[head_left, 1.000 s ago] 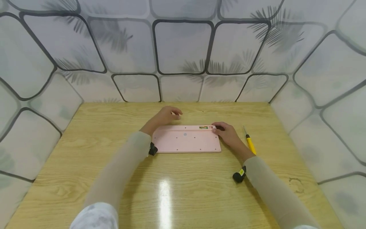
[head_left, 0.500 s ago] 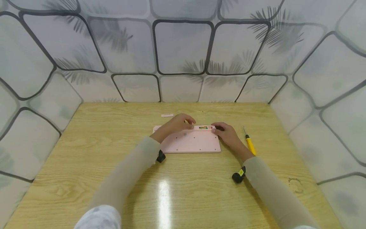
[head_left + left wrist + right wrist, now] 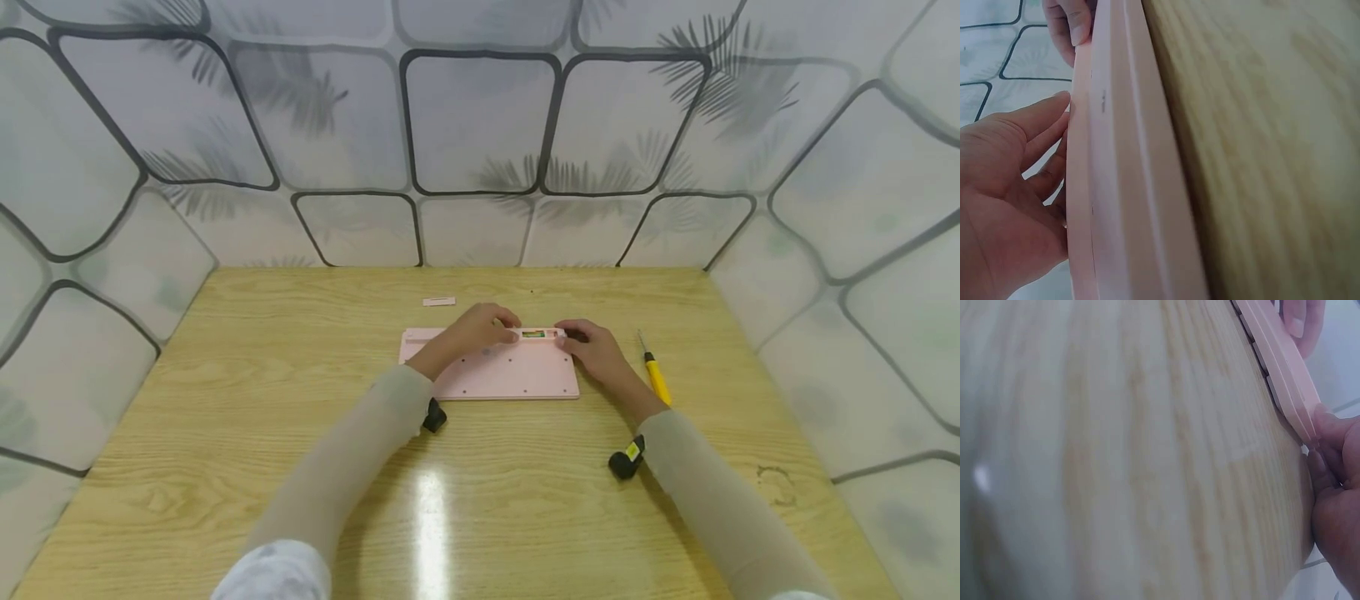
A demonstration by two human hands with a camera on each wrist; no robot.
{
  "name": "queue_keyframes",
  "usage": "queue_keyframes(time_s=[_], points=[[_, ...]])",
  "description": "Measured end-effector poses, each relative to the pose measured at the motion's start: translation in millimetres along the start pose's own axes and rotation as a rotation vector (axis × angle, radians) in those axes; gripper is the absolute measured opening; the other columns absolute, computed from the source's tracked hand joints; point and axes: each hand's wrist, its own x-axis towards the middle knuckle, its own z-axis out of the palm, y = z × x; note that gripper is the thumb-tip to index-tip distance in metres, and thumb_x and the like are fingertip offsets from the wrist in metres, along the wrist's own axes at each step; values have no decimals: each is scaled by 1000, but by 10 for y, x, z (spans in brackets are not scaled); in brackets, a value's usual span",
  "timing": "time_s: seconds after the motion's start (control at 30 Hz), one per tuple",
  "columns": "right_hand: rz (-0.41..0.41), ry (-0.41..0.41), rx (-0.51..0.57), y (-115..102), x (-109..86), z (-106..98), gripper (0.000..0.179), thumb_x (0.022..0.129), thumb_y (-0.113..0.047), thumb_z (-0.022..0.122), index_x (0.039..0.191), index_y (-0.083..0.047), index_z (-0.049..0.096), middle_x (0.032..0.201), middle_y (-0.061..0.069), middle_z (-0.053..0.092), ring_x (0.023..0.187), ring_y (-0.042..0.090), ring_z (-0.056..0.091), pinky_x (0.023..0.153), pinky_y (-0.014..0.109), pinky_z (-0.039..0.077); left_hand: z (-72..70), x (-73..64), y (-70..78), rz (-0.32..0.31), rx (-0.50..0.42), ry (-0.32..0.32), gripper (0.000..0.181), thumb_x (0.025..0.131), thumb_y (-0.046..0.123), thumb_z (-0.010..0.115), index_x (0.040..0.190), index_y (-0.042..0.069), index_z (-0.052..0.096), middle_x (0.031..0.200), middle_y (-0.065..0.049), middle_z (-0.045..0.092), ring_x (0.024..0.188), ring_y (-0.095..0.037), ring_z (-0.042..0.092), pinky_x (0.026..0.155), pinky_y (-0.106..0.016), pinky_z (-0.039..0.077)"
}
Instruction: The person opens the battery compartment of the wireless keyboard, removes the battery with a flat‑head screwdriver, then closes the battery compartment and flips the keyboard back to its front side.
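A pink keyboard [image 3: 487, 375] lies face down on the wooden table, its screwed back upward. Near its far right corner, the battery compartment [image 3: 534, 334] is uncovered, with a green and orange battery inside. My left hand [image 3: 480, 327] is at the far edge, just left of that compartment; in the left wrist view its bent fingers and thumb [image 3: 1054, 103] meet the edge, the fingertips partly hidden. My right hand [image 3: 596, 350] grips the far right corner between thumb and fingers, which the right wrist view also shows, with dark keys [image 3: 1261, 359] underneath.
A small pink battery cover [image 3: 438, 302] lies on the table beyond the keyboard's far left. To the right of my right hand lies a yellow-handled screwdriver [image 3: 657, 377], its shaft pointing away. Patterned walls [image 3: 480, 125] border the table at back and sides.
My left hand has moved right and nearer, from beyond the keyboard to its far edge beside the compartment. The battery cover came into view behind it. The right hand keeps its grip.
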Motion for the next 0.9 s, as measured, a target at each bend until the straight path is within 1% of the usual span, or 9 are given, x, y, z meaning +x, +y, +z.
queue_keyframes(time_s=[0.1, 0.3, 0.43, 0.57, 0.77, 0.9], points=[[8, 0, 3, 4, -1, 0, 38, 103, -25, 60, 138, -10, 60, 140, 14, 58, 127, 30, 53, 107, 49, 43, 18, 2, 2, -4, -2, 4, 33, 98, 24, 69, 129, 13, 69, 123, -5, 67, 106, -18, 61, 83, -32, 52], [10, 5, 2, -1, -1, 9, 37, 103, -24, 61, 137, -10, 61, 139, 14, 58, 126, 31, 53, 107, 49, 43, 28, -19, 33, -29, 20, 14, 33, 97, 26, 69, 128, 15, 69, 124, -5, 67, 110, -20, 61, 91, -38, 50], [5, 3, -3, -9, -3, 16, 38, 103, -24, 60, 138, -10, 60, 139, 15, 58, 126, 31, 54, 107, 49, 43, 25, -29, 29, -35, 38, 22, 32, 98, 26, 68, 128, 16, 69, 124, -4, 67, 110, -20, 61, 92, -39, 50], [25, -4, -10, -44, -9, 22, 40, 103, -28, 60, 140, -11, 59, 143, 15, 55, 129, 32, 52, 109, 51, 41, 22, -38, 9, -22, 61, 23, 32, 99, 26, 67, 129, 17, 68, 125, -3, 68, 111, -20, 62, 94, -39, 50], [81, -16, -7, -81, -17, -5, 42, 103, -29, 59, 142, -13, 57, 148, 13, 51, 134, 31, 48, 112, 51, 39, 33, -44, 24, 0, 91, 29, 32, 100, 27, 65, 131, 18, 67, 126, -3, 68, 113, -21, 63, 98, -41, 49], [62, -33, -6, -111, -50, -30, 43, 103, -28, 59, 143, -11, 56, 148, 14, 52, 135, 32, 49, 112, 50, 39, 29, -62, 22, 0, 88, 20, 33, 100, 27, 64, 132, 18, 66, 127, -3, 67, 114, -21, 62, 99, -41, 48]])
